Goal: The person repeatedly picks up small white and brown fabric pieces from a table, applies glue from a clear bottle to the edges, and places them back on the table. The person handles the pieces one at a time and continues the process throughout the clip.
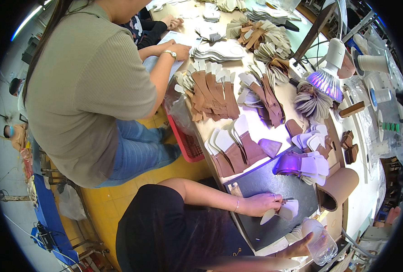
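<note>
My left hand (pixel 261 205) reaches over a dark board (pixel 251 185) with its fingers closed on a small fanned bundle of pale shoe-shaped pieces (pixel 289 209). One pale piece (pixel 267 216) sticks out below the fingers. Farther right and lower down, my right hand (pixel 300 247) is closed against the side of a clear plastic bottle (pixel 324 250); the bottle partly hides the fingers. Under the lamp, a bundle of brown and pale pieces (pixel 303 165) lies just beyond my left hand. A blurred pale shape (pixel 265 264) crosses the lower edge.
Brown-and-pale bundles (pixel 212 93) cover the table's far side. A lit lamp (pixel 326 81) hangs at the right, above a brown roll (pixel 339 188). Thread spools (pixel 374 63) stand behind it. A co-worker (pixel 92 81) stands at the left, beside a red crate (pixel 183 140).
</note>
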### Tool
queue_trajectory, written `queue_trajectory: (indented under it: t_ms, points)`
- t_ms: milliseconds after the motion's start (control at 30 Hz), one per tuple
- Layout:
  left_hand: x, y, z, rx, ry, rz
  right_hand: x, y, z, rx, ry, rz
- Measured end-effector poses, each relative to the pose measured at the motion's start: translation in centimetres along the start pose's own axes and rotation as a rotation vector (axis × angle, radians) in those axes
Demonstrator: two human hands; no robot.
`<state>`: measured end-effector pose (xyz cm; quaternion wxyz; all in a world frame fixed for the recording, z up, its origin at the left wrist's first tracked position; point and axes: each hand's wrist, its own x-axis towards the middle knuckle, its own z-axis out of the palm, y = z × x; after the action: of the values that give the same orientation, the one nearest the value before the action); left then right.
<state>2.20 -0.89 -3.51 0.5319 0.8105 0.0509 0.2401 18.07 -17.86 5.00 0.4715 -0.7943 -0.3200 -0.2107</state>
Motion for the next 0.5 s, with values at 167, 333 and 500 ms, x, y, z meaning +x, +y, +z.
queue_trajectory:
  t_ms: [167, 333, 500]
  points:
    - [0.0, 0.1, -0.2, -0.004, -0.027, 0.003, 0.2, -0.7, 0.6, 0.017, -0.003, 0.051]
    - [0.1, 0.2, -0.5, 0.011, -0.064, 0.001, 0.5, -1.1, 1.1, 0.069, -0.015, 0.081]
    - [0.0, -0.1, -0.2, 0.023, -0.041, 0.021, 0.6, -1.1, 1.2, 0.067, -0.023, 0.096]
